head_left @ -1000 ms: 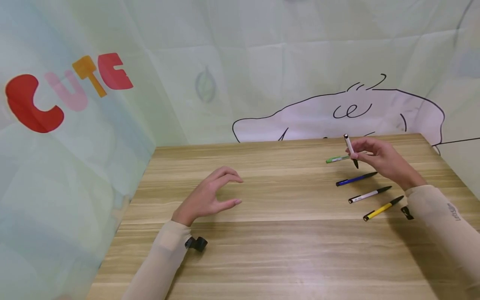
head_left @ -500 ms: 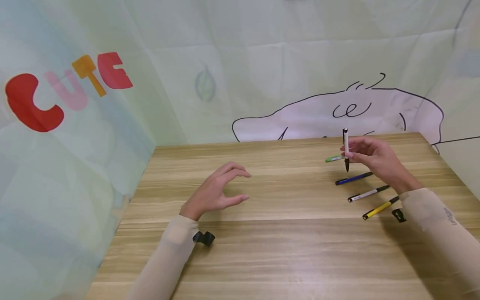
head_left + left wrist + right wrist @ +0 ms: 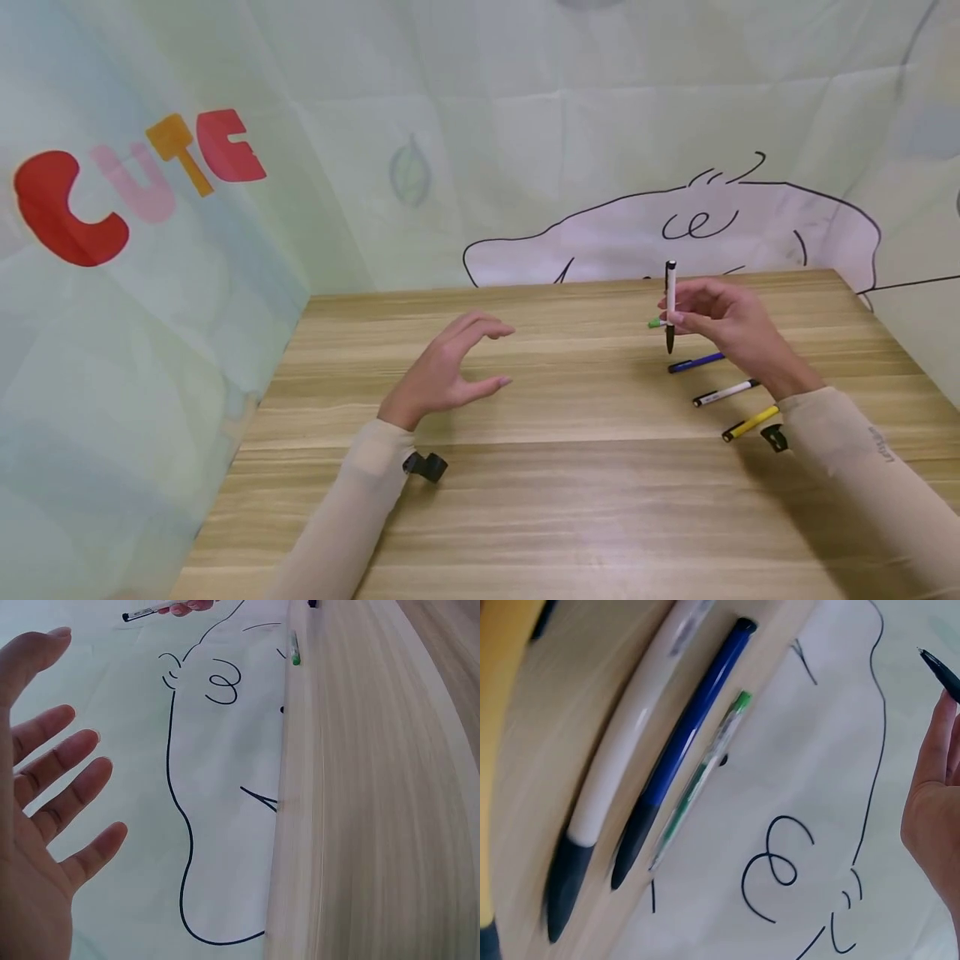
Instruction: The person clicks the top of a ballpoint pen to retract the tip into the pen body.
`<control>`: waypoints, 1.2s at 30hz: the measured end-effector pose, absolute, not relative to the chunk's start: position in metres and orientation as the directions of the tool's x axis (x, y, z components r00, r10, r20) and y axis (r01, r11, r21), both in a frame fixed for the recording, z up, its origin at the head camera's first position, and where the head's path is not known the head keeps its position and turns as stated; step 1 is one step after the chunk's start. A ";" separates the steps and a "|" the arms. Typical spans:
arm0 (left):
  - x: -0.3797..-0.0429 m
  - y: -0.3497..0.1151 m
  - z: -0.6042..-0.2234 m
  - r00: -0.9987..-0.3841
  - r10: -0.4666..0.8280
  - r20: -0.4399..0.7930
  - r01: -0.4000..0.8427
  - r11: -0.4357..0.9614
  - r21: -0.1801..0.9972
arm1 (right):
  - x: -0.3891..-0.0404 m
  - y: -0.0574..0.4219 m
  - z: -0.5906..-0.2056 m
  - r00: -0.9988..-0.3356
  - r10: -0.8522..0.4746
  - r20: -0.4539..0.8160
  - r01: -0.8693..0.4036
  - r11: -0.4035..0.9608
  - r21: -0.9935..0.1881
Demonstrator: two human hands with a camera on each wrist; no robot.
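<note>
My right hand (image 3: 723, 321) pinches a white pen (image 3: 671, 296) with a black grip, held upright over the table with its tip down. In the right wrist view its black end (image 3: 939, 673) shows past the fingers. Below that hand lie a green pen (image 3: 697, 784), partly covered in the head view, a blue pen (image 3: 693, 363), another white pen (image 3: 723, 392) and a yellow pen (image 3: 750, 424), in a row. My left hand (image 3: 450, 367) hovers above the table's left half, fingers spread and holding nothing; the left wrist view shows its open palm (image 3: 37, 847).
The wooden table (image 3: 570, 500) reaches back to a pale printed cloth (image 3: 420, 75) hung behind it and along the left side. Small black cameras (image 3: 426, 467) are strapped to both wrists.
The right hand has moved left with the white pen, which has turned from tilted to upright. My left hand has shifted right and slightly away from me. The pens on the table stay put.
</note>
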State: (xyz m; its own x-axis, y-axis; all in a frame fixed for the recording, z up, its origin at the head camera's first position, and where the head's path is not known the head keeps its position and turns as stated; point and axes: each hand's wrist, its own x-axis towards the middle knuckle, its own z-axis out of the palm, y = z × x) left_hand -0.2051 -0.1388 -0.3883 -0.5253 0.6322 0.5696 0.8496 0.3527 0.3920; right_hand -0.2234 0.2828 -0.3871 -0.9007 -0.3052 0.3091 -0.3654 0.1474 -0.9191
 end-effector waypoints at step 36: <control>-0.216 -0.096 -0.373 -0.456 0.596 0.661 0.888 0.262 0.377 | -0.205 0.220 -0.372 -0.891 -0.369 0.264 -0.327 0.119 -0.937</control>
State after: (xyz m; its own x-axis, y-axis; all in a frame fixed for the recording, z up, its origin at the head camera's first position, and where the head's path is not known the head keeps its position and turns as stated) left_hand -0.2160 -0.0957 -0.3725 -0.4564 0.5957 0.6609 0.8883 0.2619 0.3774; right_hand -0.2052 0.2205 -0.3720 -0.8911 -0.3692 0.2640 -0.3271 0.1191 -0.9375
